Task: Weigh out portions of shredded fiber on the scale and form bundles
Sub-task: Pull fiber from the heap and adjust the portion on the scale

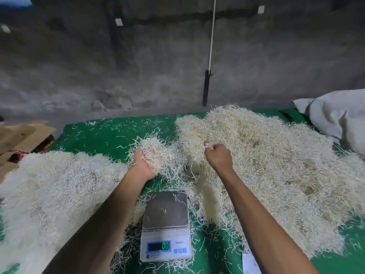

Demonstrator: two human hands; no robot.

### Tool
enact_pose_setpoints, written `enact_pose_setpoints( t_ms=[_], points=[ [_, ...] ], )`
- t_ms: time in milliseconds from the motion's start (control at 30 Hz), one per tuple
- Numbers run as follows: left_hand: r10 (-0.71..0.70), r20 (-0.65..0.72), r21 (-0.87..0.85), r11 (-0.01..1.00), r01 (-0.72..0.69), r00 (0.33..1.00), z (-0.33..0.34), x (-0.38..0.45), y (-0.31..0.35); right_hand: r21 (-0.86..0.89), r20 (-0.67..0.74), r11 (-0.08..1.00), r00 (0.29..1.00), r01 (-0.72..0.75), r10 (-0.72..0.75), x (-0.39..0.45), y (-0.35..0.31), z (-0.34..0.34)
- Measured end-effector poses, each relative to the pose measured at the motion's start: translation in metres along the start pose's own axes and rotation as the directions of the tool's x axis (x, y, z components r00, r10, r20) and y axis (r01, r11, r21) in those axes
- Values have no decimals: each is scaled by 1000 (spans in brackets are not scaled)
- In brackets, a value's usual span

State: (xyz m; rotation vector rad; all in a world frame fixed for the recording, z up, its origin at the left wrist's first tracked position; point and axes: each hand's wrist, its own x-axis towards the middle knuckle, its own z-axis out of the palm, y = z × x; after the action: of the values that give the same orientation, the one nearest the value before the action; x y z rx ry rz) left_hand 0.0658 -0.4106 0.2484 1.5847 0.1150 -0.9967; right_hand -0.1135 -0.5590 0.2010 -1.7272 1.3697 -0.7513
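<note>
Two bare forearms reach forward, well apart. The left hand (142, 165) is palm up, fingers cupped around a clump of fiber (156, 155). The right hand (218, 156) is a fist, knuckles up, pinching strands

Single head-worn view, forward and down, close over the green table (102, 135) against the wall (138, 56).

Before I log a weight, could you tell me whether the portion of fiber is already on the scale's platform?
No, the scale reads 0.0 with only stray strands on it, while the left hand holds the fiber clump above the table.
</note>
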Motion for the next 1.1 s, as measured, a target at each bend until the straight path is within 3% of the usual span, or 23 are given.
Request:
enact_pose_setpoints(
  t_ms=[67, 100, 133, 200, 267, 300, 333, 400, 467, 500, 533, 600, 667, 700, 767, 800, 867, 933, 1033, 1100],
  points=[
    [13, 16, 77, 997, -14, 1000, -5, 3, -5, 348, 79, 926, 989, -146, 126, 6, -12, -6],
    [30, 30, 126, 991, -33, 999, -11, 8, -9, 543, 143, 810, 975, -221, 170, 5, -18, -8],
    [55, 13, 170, 984, -57, 998, -15, 9, -13, 692, 176, 680, 971, -241, 164, 4, -23, -12],
    [84, -37, 198, 977, -75, 996, -20, 10, -14, 813, 129, 560, 987, -160, 94, 4, -23, -13],
    [68, -86, 196, 979, -50, 994, -28, 11, -15, 782, 39, 622, 999, -52, 34, 1, -24, -14],
    [65, -86, 226, 973, -44, 994, -30, 17, -15, 713, 3, 701, 1000, -9, 10, 1, -22, -14],
    [78, -99, 190, 980, -58, 992, -34, 23, -15, 593, -33, 805, 999, 28, -10, 3, -18, -13],
    [60, -109, 132, 990, -45, 992, -47, 30, -13, 128, -7, 989, 997, 75, -75, 3, -9, -14],
    [107, -102, 204, 975, -84, 989, -57, 35, -17, -375, 76, 920, 993, 114, -92, 1, 2, -9],
    [166, -91, 301, 945, -132, 982, -60, 30, -19, -480, 93, 865, 989, 146, -115, -3, 4, -4],
    [163, -97, 248, 959, -134, 982, -61, 23, -20, -468, 114, 865, 983, 181, -144, -9, 2, 2],
    [185, 62, 149, 970, -192, 981, -59, 13, -20, -155, 242, 964, 955, 214, -173, -27, -6, 18],
    [185, 271, 24, 980, -199, 945, -53, 10, -20, 193, 469, 981, 877, 15, -105, -48, -16, 41],
    [149, 376, -27, 988, -150, 915, -49, 7, -20, 263, 565, 956, 824, -128, -45, -56, -19, 55],
    [78, 448, -93, 995, -40, 891, -43, 3, -23, 331, 650, 886, 759, -324, 35, -63, -17, 81],
    [104, 408, -44, 995, -95, 907, -42, 3, -26, 341, 634, 874, 771, -345, 57, -67, -16, 88],
    [193, 257, 258, 930, -260, 947, -44, 8, -39, 280, 479, 906, 864, -318, 155, -68, -18, 97],
    [230, 174, 436, 854, -284, 958, -63, 9, -50, 301, 293, 905, 933, -299, 211, -63, -17, 99],
    [381, 393, 485, 688, -540, 837, -105, 25, -76, 481, 296, 790, 919, -380, 262, -59, -8, 106],
    [323, 396, 557, 660, -504, 860, -119, 45, -95, 493, 359, 760, 895, -423, 265, -63, 6, 111]
  ],
)
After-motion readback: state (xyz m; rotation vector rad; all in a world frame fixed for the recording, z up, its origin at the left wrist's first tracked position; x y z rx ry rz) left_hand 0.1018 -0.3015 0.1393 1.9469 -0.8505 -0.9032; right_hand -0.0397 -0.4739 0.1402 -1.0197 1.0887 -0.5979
